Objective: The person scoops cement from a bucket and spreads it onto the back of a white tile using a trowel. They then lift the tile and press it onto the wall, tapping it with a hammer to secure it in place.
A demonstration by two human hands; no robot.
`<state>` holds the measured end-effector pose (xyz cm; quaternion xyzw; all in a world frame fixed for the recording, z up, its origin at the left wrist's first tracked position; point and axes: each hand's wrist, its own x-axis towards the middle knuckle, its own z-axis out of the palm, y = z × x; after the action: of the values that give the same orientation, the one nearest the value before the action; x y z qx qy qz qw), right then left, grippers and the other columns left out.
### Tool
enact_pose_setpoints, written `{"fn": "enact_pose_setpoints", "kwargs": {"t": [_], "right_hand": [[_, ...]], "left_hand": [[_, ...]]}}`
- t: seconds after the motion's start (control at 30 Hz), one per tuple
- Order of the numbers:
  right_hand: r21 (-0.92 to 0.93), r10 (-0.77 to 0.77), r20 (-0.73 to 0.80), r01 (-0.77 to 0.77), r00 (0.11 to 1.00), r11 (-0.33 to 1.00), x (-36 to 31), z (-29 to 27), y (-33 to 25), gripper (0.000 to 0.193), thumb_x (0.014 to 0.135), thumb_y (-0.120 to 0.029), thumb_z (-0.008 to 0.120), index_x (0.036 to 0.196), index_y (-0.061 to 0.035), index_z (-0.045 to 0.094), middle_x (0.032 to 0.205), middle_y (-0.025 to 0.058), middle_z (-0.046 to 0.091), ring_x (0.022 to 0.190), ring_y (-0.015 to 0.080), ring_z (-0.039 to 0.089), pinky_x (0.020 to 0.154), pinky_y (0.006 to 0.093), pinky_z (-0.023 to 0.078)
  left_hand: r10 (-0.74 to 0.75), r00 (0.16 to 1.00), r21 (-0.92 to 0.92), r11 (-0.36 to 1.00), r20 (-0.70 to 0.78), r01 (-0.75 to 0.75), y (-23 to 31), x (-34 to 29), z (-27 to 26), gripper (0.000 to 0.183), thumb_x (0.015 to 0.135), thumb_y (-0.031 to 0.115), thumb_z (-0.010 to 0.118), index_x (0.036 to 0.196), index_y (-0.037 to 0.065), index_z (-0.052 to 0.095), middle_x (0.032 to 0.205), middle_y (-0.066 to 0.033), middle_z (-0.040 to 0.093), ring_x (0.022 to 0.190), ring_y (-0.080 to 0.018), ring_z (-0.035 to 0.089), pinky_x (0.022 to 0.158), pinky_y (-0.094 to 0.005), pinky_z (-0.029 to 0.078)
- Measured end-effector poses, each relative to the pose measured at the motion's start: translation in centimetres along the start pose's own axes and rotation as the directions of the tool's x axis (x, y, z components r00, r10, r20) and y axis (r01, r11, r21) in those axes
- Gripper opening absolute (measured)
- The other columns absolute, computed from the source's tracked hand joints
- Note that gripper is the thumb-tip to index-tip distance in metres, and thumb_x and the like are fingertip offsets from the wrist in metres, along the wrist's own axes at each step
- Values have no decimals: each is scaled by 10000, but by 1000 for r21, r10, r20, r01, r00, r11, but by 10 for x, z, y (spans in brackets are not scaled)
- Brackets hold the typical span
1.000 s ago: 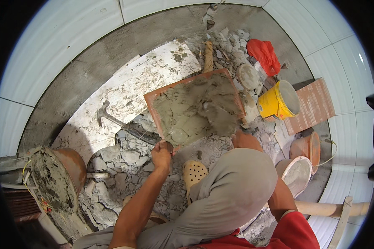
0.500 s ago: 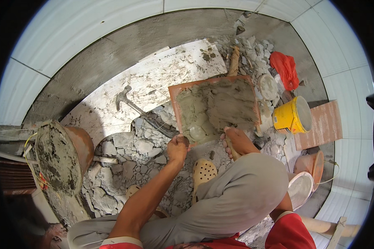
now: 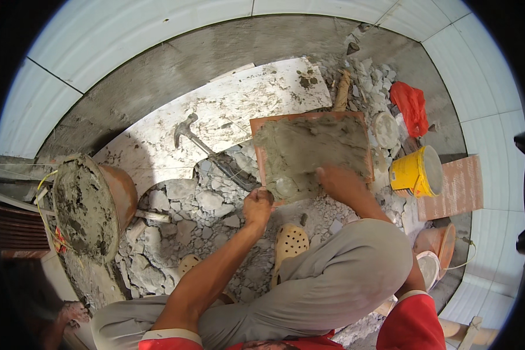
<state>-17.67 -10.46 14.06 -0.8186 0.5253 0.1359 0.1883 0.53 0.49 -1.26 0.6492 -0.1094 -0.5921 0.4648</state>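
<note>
A square reddish-brown tile [image 3: 367,140] lies over the rubble in front of me, its upper face covered with wet grey mortar [image 3: 326,137]. My left hand [image 3: 258,205] is closed on the tile's near left corner. My right hand [image 3: 345,184] is curled above the tile's near edge and smeared by motion. It grips a trowel, whose pale handle shows in the earlier picture; its blade cannot be made out against the mortar. A claw hammer [image 3: 207,149] rests left of the tile, its head on a mortar-spotted white board [image 3: 239,105].
Broken rubble [image 3: 186,204] surrounds my clogs [image 3: 290,240]. A mortar-filled bucket [image 3: 116,198] stands at left; another person's hand [image 3: 73,313] shows below it. To the right are a yellow bucket [image 3: 405,173], a red plastic bag [image 3: 410,108], another tile [image 3: 455,186] and an orange bucket [image 3: 434,242].
My right hand has moved forward from beside my knee to over the mortar, which now looks more evenly spread. My left hand keeps its hold on the corner. The view has shifted slightly.
</note>
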Motion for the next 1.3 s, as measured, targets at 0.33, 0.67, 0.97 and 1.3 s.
{"fn": "enact_pose_setpoints", "kwargs": {"t": [0.33,0.67,0.97,1.3], "right_hand": [[-250,-106,-168,62,980,966,-26,-47,-26,256,1024,-269,502,1036,-25,581,946,200,702,821,403,711,720,502,566],[-382,-195,-145,127,970,915,11,-32,-26,219,981,-228,556,933,-25,623,875,208,703,766,381,723,618,480,577],[150,-68,144,47,987,988,11,-81,-8,430,1029,-355,477,959,29,659,812,164,673,663,289,676,619,420,538],[129,-275,116,260,955,957,47,-60,22,471,1000,-341,466,843,63,649,715,247,655,648,440,632,691,525,505]], "left_hand": [[16,1000,4,1000,-24,-16,-13,9,3,284,1050,228,512,1051,-7,672,824,-67,657,694,-144,617,601,-319,537],[65,998,-84,994,-8,-66,-18,12,4,255,1042,183,497,960,-3,651,766,-34,626,610,-132,547,568,-322,474],[51,999,-84,995,-16,-52,-8,4,3,267,1038,170,483,900,1,637,705,-29,603,576,-128,532,555,-308,458],[50,998,-10,999,-42,-50,2,-5,4,258,1041,166,489,919,5,649,725,-32,613,606,-121,548,572,-295,479]]}}
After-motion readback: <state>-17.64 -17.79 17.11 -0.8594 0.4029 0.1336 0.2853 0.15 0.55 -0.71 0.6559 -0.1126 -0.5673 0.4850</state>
